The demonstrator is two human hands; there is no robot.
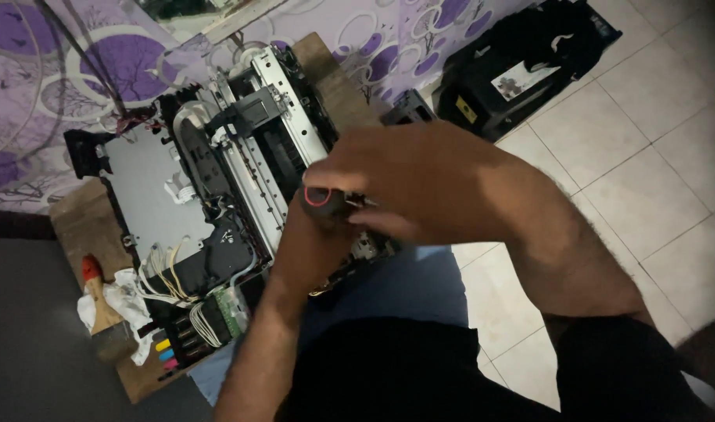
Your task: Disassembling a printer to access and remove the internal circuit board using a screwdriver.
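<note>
The fingers of the right hand curl over a black screwdriver handle with a red ring. The left hand grips it from below, above the opened printer on the wooden board.

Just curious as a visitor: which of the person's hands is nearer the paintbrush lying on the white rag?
Left. The left hand is over the opened printer, closer to the paintbrush; the right hand lies farther right, beyond it.
</note>
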